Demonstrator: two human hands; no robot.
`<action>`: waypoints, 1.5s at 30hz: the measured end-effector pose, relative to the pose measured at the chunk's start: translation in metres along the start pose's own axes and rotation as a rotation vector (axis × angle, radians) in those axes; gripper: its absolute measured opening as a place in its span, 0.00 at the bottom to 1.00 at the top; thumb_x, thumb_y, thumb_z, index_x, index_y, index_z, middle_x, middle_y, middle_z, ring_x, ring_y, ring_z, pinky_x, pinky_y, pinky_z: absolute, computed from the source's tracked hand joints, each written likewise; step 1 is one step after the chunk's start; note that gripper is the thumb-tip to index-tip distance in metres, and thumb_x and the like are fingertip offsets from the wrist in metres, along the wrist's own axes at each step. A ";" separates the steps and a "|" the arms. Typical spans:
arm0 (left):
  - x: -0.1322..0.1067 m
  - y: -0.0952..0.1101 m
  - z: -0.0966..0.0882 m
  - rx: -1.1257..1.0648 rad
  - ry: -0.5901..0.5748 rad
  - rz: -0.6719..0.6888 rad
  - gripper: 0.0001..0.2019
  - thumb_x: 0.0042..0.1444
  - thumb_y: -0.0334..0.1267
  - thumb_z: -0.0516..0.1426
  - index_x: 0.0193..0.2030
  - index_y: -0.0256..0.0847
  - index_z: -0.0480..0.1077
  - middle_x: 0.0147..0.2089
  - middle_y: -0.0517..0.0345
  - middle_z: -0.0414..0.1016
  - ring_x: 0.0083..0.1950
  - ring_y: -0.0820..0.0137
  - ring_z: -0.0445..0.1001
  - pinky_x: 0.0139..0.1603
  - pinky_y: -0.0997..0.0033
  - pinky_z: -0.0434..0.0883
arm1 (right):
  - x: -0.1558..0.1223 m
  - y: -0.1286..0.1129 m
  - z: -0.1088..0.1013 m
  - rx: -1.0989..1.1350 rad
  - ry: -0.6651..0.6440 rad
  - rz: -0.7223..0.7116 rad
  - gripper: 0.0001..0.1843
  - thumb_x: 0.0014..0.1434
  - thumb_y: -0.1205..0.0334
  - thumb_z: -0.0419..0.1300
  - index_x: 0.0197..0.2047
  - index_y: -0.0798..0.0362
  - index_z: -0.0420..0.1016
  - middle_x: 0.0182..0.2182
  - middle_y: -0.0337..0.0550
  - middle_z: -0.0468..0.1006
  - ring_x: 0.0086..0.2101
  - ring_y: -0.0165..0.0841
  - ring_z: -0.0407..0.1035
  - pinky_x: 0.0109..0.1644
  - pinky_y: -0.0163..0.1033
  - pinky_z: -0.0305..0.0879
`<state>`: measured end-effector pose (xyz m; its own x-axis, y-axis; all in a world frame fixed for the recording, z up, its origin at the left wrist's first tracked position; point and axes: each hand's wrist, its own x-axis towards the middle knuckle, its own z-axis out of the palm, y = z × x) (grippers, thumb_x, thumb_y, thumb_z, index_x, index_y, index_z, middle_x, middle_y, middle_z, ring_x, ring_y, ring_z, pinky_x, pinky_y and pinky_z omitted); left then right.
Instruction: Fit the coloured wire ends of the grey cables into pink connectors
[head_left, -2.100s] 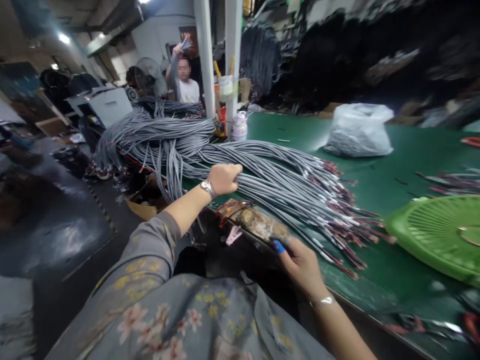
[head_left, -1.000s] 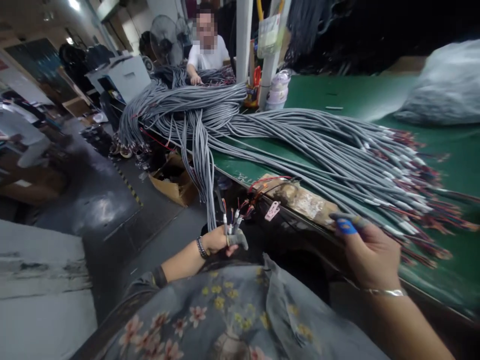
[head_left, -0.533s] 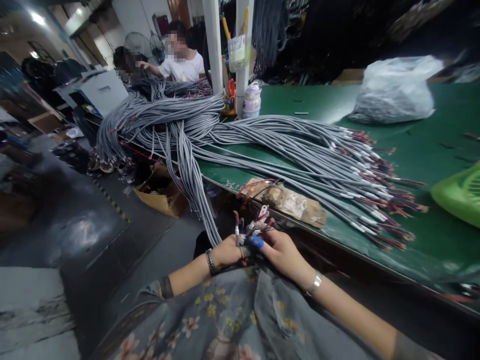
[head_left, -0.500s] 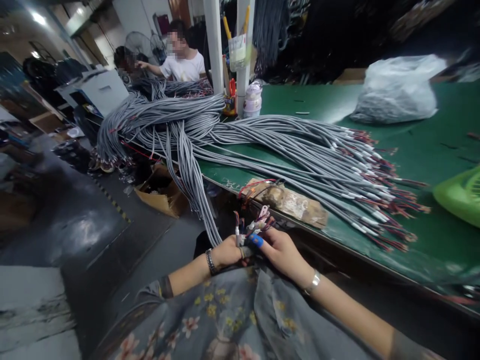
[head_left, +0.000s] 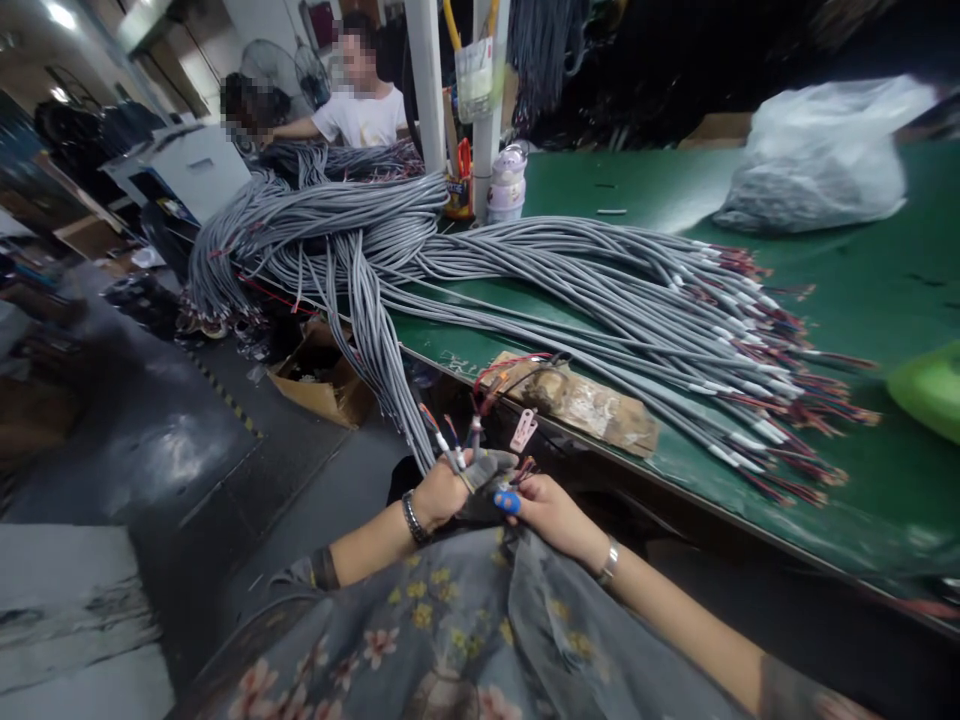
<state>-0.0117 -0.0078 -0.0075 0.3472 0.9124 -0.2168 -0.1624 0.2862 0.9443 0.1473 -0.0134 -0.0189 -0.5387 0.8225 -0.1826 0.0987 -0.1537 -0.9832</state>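
Note:
My left hand (head_left: 441, 497) is closed around the ends of several grey cables (head_left: 416, 425), whose white-banded tips with coloured wires stick up above the fingers. Dark grey material (head_left: 486, 478) covers some of its fingers. Close beside it, my right hand (head_left: 553, 512) pinches a short bunch of thin coloured wires (head_left: 527, 468) between thumb and fingers. Blue tape (head_left: 508, 501) wraps its thumb. Just above the hands a pink clip (head_left: 524, 430) shows at the bench edge. The fingertips partly hide where the wires meet the cable.
Many grey cables with stripped ends (head_left: 600, 290) lie across the green bench (head_left: 817, 190). A taped cardboard piece (head_left: 592, 405) sits on its front edge. A plastic bag (head_left: 817, 160) and a green basket (head_left: 930, 390) are at right. A person (head_left: 367, 105) works behind; an open carton (head_left: 319, 380) stands below.
My hands have moved slightly apart, the left to the left with its cable ends now fanned out. The right hand has dropped lower, and the pink clip shows more fully. The view has shifted slightly.

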 end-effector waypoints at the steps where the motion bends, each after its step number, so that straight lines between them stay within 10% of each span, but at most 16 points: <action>1: 0.000 0.000 0.000 0.043 -0.043 -0.005 0.27 0.43 0.60 0.63 0.37 0.35 0.78 0.33 0.49 0.79 0.37 0.63 0.76 0.39 0.68 0.71 | 0.002 0.003 0.001 0.045 -0.037 0.033 0.30 0.44 0.33 0.61 0.15 0.53 0.65 0.14 0.35 0.65 0.18 0.25 0.54 0.24 0.34 0.55; 12: -0.011 -0.008 -0.010 0.040 -0.155 -0.109 0.30 0.43 0.57 0.64 0.47 0.35 0.75 0.35 0.49 0.79 0.35 0.64 0.76 0.39 0.66 0.71 | 0.012 0.015 0.007 0.299 -0.160 0.224 0.32 0.31 0.32 0.67 0.17 0.53 0.64 0.11 0.31 0.62 0.15 0.21 0.48 0.19 0.33 0.41; 22: -0.005 -0.012 -0.001 0.113 0.127 -0.128 0.26 0.45 0.61 0.60 0.31 0.34 0.71 0.29 0.51 0.76 0.26 0.70 0.75 0.23 0.75 0.69 | -0.006 0.000 -0.004 0.134 0.361 0.095 0.24 0.44 0.37 0.61 0.25 0.51 0.68 0.19 0.33 0.67 0.20 0.26 0.56 0.25 0.35 0.55; 33: -0.008 -0.002 -0.002 0.252 -0.094 -0.296 0.21 0.40 0.53 0.64 0.20 0.35 0.68 0.17 0.59 0.70 0.17 0.76 0.65 0.19 0.77 0.64 | 0.005 -0.010 -0.001 0.175 0.204 0.032 0.19 0.41 0.45 0.66 0.27 0.52 0.71 0.25 0.39 0.76 0.28 0.32 0.68 0.38 0.40 0.66; 45: -0.010 -0.002 0.012 0.205 0.086 -0.129 0.24 0.43 0.58 0.61 0.16 0.37 0.67 0.15 0.58 0.68 0.17 0.75 0.67 0.22 0.75 0.67 | -0.002 0.000 0.000 0.261 0.354 0.115 0.25 0.39 0.38 0.66 0.23 0.52 0.68 0.16 0.32 0.63 0.19 0.25 0.52 0.24 0.35 0.53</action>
<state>-0.0039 -0.0210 -0.0045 0.2720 0.8961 -0.3508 0.0715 0.3447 0.9360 0.1480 -0.0149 -0.0182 -0.2128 0.9218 -0.3241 -0.0975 -0.3500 -0.9316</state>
